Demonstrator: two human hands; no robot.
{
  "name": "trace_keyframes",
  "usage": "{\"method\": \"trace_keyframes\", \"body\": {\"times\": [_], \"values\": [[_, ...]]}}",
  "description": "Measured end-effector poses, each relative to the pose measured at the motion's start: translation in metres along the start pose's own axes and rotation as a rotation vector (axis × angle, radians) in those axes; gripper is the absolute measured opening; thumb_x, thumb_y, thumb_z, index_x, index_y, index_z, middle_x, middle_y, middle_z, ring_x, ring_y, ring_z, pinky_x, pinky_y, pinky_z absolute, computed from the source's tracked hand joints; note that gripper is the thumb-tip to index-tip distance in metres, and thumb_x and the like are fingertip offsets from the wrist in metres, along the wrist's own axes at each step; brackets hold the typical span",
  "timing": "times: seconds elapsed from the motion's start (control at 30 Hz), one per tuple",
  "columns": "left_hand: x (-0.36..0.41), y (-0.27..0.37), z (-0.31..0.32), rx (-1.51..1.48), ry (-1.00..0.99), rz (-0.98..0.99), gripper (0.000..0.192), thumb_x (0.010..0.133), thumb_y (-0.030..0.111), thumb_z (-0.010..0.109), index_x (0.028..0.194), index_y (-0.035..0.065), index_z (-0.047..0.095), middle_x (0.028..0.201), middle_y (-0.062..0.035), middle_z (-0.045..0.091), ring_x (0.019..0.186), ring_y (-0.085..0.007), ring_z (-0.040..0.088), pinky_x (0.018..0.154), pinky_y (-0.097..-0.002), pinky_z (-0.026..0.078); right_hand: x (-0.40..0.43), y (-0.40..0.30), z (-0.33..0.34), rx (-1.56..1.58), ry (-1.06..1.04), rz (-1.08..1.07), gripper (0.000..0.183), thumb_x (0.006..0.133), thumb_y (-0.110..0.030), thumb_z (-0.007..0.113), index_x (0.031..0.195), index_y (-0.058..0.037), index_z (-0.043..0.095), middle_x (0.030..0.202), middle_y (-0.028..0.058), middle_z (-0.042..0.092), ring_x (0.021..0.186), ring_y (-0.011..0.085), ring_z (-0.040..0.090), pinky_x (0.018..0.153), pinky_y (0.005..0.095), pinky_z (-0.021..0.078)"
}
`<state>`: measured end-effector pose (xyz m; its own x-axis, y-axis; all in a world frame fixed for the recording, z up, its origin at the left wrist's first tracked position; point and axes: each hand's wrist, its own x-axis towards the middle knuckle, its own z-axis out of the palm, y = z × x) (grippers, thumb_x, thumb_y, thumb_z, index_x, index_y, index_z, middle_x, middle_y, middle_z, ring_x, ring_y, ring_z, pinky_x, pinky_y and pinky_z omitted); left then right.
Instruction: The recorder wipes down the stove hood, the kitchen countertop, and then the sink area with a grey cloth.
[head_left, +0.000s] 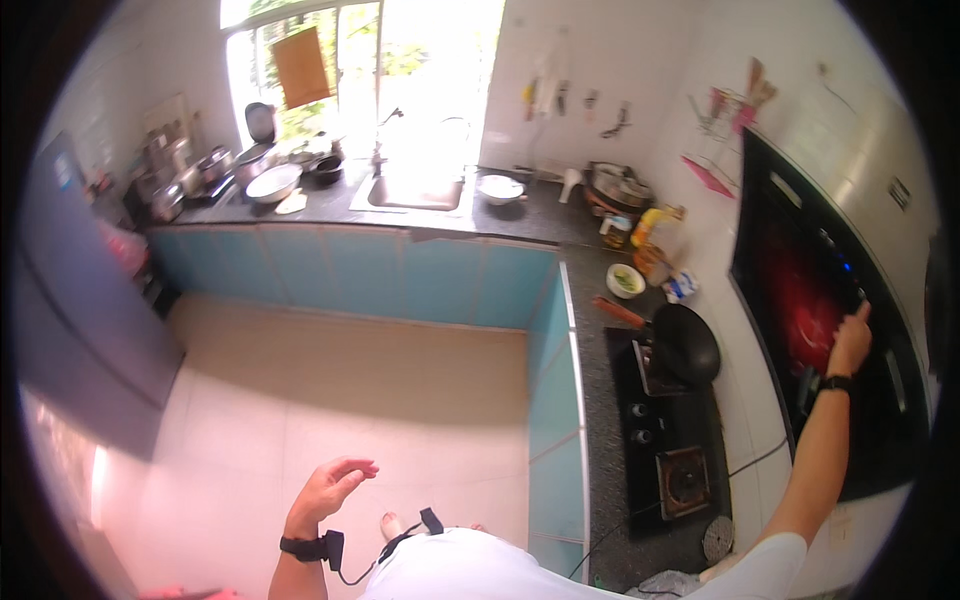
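Observation:
My right hand (850, 345) is raised to a black range hood (885, 431) on the right wall. Its index finger points at the hood's control strip, just below a lit blue indicator; contact is hard to tell. Nothing shows in that hand. Below and to the left stands a black gas hob (637, 480) set in the counter. A black wok (684, 341) with a wooden handle (619, 310) sits over the far burner, while the near burner (683, 481) is bare. My left hand (334, 487) hangs above the floor, empty, its thumb apart from the fingers.
A white bowl (625, 281) of chopped greens and several bottles stand beyond the wok. Along the window counter are a sink (415, 193), white bowls (501, 189) and cookware. A fridge (90, 300) stands at left. A thin cable (757, 459) runs below the hood.

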<state>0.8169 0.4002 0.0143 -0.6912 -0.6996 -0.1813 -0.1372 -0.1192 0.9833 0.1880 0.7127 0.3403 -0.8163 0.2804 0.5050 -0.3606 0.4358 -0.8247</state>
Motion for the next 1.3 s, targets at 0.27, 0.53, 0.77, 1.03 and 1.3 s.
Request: {"method": "trace_keyframes", "body": {"times": [0.27,0.53,0.77,1.03,1.3], "values": [[-0.032,-0.046,-0.054,0.06,0.019,-0.165,0.033,0.1,0.016,0.057,0.127,-0.0009,0.061,0.12,-0.0133,0.068,0.113,-0.0206,0.063,0.1,-0.0329,0.048,-0.194,0.082,0.085,-0.164,-0.775,-0.187,0.026,0.094,-0.025,0.063,0.112,-0.0061,0.063,0.074,0.0039,0.062,0.056,0.011,0.053,0.05,0.0264,0.0439],[-0.055,-0.087,-0.06,0.339,-0.306,-0.346,0.037,0.099,0.027,0.059,0.128,0.0041,0.062,0.119,-0.0106,0.069,0.109,-0.0199,0.064,0.097,-0.0337,0.049,-0.485,0.181,0.073,-0.224,-1.876,-0.469,0.036,0.083,-0.031,0.076,0.108,-0.0067,0.073,0.101,0.0172,0.071,0.094,0.0341,0.068,0.083,0.0391,0.054],[-0.079,-0.071,-0.063,0.222,-0.174,-0.465,0.027,0.096,0.015,0.062,0.118,0.0026,0.068,0.108,-0.01,0.071,0.1,-0.0184,0.065,0.092,-0.0332,0.051,-0.501,0.162,0.039,-0.143,-1.984,-0.392,0.029,0.083,-0.024,0.074,0.103,-0.0028,0.072,0.097,0.0162,0.071,0.091,0.0358,0.066,0.079,0.041,0.0529],[-0.135,-0.051,-0.055,0.176,-0.197,-0.758,0.022,0.09,0.017,0.071,0.105,0.0003,0.068,0.096,-0.0075,0.07,0.089,-0.0154,0.064,0.082,-0.0298,0.051,-0.459,0.188,-0.033,-0.506,-2.402,0.265,0.025,0.083,-0.018,0.072,0.099,0.0011,0.072,0.09,0.0149,0.074,0.082,0.0223,0.07,0.075,0.0346,0.0533],[-0.147,-0.058,-0.027,0.027,-0.073,-0.671,0.025,0.092,0.023,0.07,0.104,0.0008,0.067,0.093,-0.0075,0.07,0.085,-0.0143,0.064,0.078,-0.0296,0.052,-0.457,0.182,-0.054,-0.353,-2.418,0.622,0.03,0.085,-0.014,0.072,0.107,0.006,0.069,0.099,0.0163,0.075,0.091,0.0172,0.066,0.083,0.0341,0.0521]]}}
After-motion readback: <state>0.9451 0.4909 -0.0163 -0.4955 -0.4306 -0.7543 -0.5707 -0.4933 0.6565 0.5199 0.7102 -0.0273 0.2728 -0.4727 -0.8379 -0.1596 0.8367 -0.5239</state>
